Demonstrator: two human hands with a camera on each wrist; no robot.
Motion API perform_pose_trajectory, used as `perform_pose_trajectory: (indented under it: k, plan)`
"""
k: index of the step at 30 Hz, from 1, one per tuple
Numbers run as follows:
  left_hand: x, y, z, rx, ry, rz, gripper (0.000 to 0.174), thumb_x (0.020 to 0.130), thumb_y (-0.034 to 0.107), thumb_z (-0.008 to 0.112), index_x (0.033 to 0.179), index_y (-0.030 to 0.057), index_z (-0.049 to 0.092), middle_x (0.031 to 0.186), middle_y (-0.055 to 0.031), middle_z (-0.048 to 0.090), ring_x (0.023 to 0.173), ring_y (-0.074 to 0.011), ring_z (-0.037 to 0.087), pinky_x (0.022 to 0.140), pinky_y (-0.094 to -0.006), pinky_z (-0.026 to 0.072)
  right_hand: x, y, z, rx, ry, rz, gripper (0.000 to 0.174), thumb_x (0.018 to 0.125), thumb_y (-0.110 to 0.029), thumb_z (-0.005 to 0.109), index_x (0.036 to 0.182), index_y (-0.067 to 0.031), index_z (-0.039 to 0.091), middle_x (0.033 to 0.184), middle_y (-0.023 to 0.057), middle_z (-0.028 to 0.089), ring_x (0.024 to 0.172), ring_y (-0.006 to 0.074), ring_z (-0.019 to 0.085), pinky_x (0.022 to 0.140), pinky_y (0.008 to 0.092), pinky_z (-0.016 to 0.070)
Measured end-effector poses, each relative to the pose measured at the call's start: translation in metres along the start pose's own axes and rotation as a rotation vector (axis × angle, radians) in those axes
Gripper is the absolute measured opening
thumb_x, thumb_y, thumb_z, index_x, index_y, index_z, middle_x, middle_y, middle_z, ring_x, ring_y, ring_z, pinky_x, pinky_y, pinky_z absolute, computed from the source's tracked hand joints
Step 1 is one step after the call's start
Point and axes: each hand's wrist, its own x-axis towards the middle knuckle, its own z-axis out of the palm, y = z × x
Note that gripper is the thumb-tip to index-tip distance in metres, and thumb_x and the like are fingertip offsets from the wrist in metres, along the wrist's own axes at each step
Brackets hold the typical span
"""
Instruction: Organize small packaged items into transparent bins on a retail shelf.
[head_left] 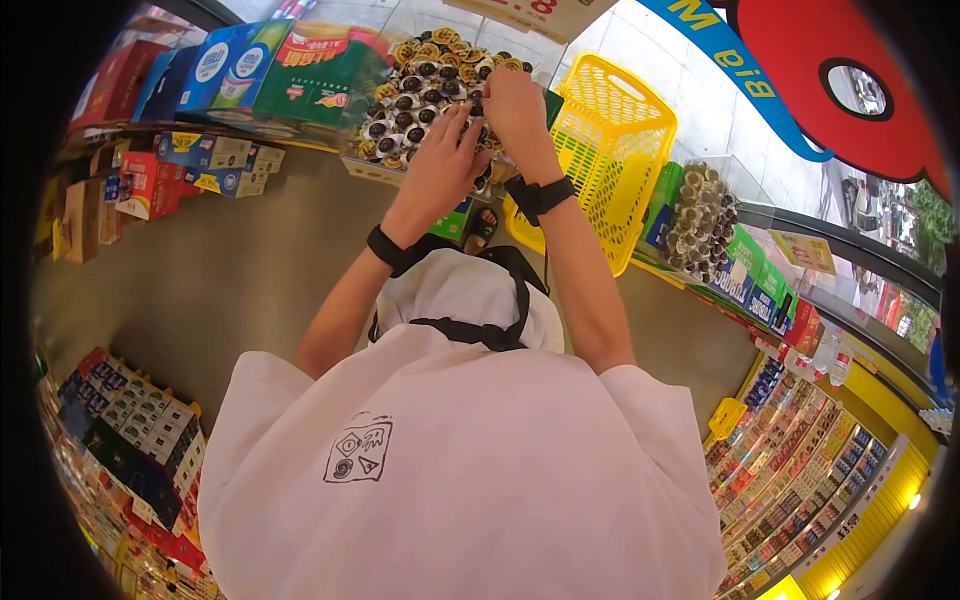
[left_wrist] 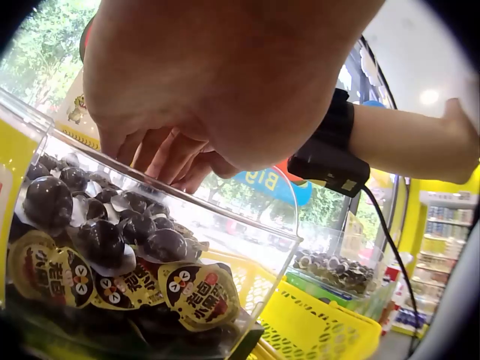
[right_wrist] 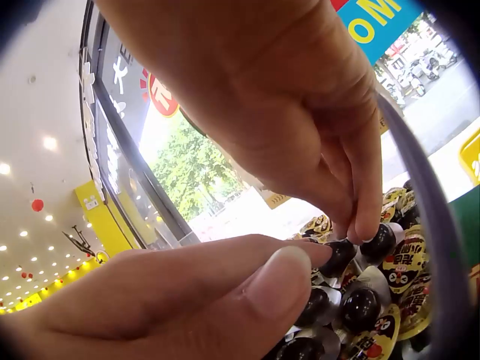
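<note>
Dark, dome-shaped jelly cups (head_left: 430, 95) with gold printed lids fill a clear plastic bin (left_wrist: 247, 232). My left hand (head_left: 440, 165) reaches over the near side of the bin, its fingers extended across the cups. In the right wrist view, the left index fingertip (right_wrist: 319, 253) is right at one dark jelly cup (right_wrist: 341, 256). From the right, my right hand (head_left: 517, 112) comes down with fingers bent, thumb and fingertips pinched together at that same cup. Some gold lids face up in the right wrist view.
A yellow plastic basket (head_left: 640, 150) stands right of the bin. Beyond it is another clear bin (head_left: 700, 215) of similar cups. Boxed goods (head_left: 310, 70) line the shelf to the left. A price sign (head_left: 535, 12) rises behind the bin, with windows beyond.
</note>
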Motion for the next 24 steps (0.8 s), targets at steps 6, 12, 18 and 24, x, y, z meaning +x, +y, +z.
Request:
perform_pose_trajectory:
  k: [6, 12, 18, 24]
  plan:
    - [-0.004, -0.004, 0.006, 0.090, -0.016, 0.042, 0.054, 0.104, 0.035, 0.061, 0.138, -0.0064, 0.056, 0.150, -0.0263, 0.052, 0.141, -0.0418, 0.049, 0.118, -0.0525, 0.0407, 0.003, -0.002, 0.016, -0.079, -0.008, 0.065, 0.011, 0.079, -0.011, 0.078, 0.085, -0.0033, 0.074, 0.088, 0.0208, 0.074, 0.090, 0.0407, 0.074, 0.078, 0.0482, 0.0605]
    - [-0.006, -0.005, 0.005, 0.062, -0.033, 0.016, 0.054, 0.104, 0.033, 0.061, 0.141, -0.0050, 0.054, 0.152, -0.0266, 0.049, 0.140, -0.0431, 0.049, 0.117, -0.0529, 0.0413, 0.001, -0.002, 0.018, -0.086, 0.013, 0.095, 0.013, 0.076, -0.013, 0.084, 0.084, -0.0078, 0.076, 0.087, 0.0161, 0.074, 0.089, 0.0387, 0.073, 0.080, 0.0475, 0.0588]
    - [-0.004, 0.007, -0.004, 0.045, 0.007, 0.007, 0.046, 0.103, 0.022, 0.064, 0.141, -0.0013, 0.053, 0.151, -0.0256, 0.049, 0.137, -0.0445, 0.049, 0.113, -0.0511, 0.0446, -0.008, -0.010, -0.012, 0.010, 0.063, -0.001, 0.009, 0.080, -0.014, 0.078, 0.084, -0.0060, 0.075, 0.086, 0.0160, 0.073, 0.091, 0.0392, 0.070, 0.080, 0.0490, 0.0577]
    - [-0.003, 0.067, -0.032, -0.050, 0.068, 0.021, 0.031, 0.091, -0.002, 0.062, 0.122, -0.0004, 0.060, 0.129, -0.0175, 0.060, 0.120, -0.0396, 0.058, 0.099, -0.0488, 0.0518, -0.042, 0.003, -0.059, 0.168, 0.272, -0.084, 0.009, 0.083, -0.017, 0.077, 0.085, -0.0085, 0.074, 0.078, 0.0079, 0.069, 0.084, 0.0311, 0.064, 0.079, 0.0447, 0.0510]
